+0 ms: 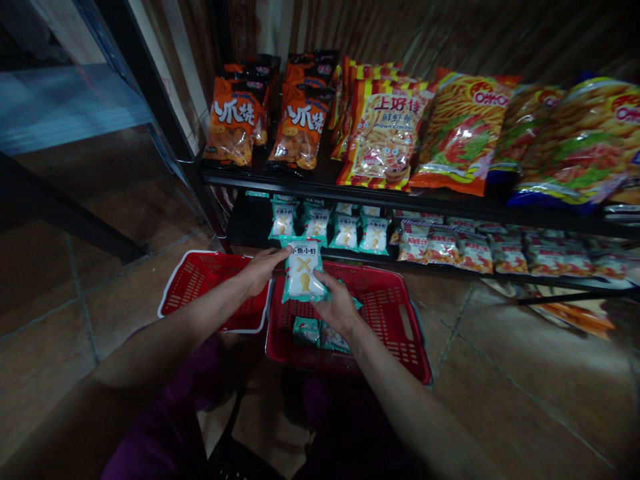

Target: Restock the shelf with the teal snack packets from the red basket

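Note:
A teal-and-white snack bag (303, 270) is held upright between my two hands, its printed front facing me. My right hand (336, 301) grips the bag at its lower right side, thumb on the front. On the upper left edge, the fingers of my left hand (264, 270) are closed on the bag; their tips are partly hidden. Below my right hand is a red basket (385, 313) with several similar teal packs (307, 331) inside. A smaller red basket (193, 280) with a white rim stands under my left forearm.
Matching teal bags (347, 230) line the lower black shelf (253, 223), beside small red-and-white bags (475, 252). Orange bags (300, 127), prawn cracker bags (383, 133) and larger noodle-pictured bags (463, 130) fill the upper shelf. A dark metal post (165, 107) rises at left.

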`<state>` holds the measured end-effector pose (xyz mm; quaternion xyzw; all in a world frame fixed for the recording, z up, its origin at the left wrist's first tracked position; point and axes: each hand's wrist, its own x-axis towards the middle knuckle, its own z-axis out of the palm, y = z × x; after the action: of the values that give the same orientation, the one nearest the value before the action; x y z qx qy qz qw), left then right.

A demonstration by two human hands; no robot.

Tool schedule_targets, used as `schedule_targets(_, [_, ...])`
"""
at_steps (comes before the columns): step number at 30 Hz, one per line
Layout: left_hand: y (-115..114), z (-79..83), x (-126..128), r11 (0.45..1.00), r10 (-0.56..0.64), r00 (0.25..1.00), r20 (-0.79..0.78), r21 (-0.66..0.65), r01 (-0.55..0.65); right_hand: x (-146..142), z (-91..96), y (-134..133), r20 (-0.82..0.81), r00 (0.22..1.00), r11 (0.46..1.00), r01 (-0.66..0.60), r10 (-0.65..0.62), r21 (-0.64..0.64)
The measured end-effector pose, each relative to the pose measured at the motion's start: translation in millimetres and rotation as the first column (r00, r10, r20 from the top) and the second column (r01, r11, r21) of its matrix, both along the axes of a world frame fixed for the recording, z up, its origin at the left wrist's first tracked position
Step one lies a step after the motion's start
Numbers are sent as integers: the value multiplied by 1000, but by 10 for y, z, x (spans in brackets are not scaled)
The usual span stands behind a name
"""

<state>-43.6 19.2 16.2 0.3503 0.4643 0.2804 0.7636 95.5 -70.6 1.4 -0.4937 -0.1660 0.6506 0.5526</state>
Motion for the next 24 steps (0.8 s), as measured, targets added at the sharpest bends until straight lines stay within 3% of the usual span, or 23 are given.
schedule_targets(7, [-85, 62, -4, 995, -96, 994, 55, -29, 98, -2, 13, -13, -49, 998, 996, 37, -41, -78])
schedule_targets(14, [-73, -20, 18, 1000, 21, 999, -28, -5, -21, -32, 47, -46, 18, 1000, 994, -13, 15, -107])
schedule_targets(24, [-61, -26, 1, 997, 73, 997, -3, 26, -73, -44, -12, -71, 87, 994, 997, -69, 72, -34])
